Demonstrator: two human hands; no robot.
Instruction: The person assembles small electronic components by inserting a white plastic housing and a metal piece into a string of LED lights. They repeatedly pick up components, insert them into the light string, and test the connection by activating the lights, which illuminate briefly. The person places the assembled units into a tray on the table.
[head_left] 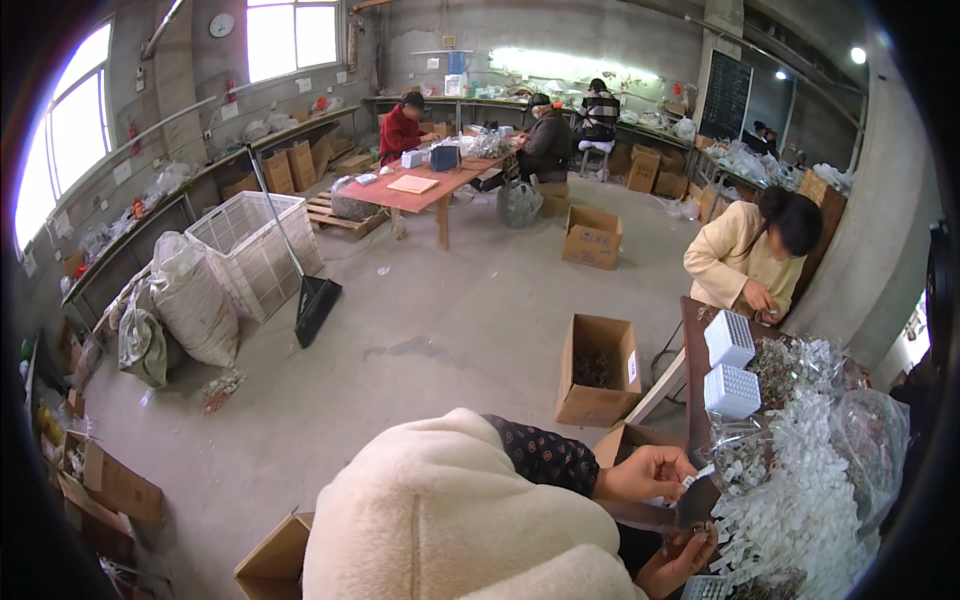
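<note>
Both my arms reach to the right from a cream fleece garment, one in a dark patterned sleeve. My left hand, the farther one, pinches a small white strip-like piece between thumb and fingers. Closer to the lower edge, my right hand has its fingertips together on a tiny brownish piece, too small to name. Both are held at the edge of a brown table, beside a large heap of small white plastic pieces. A clear plastic bag of small parts lies past my left hand.
Two white gridded trays stand on the brown table. Across it a person in a cream jacket works with small parts. Cardboard boxes stand on the floor. Farther off are a reddish table, seated people, a white crate, sacks and a broom.
</note>
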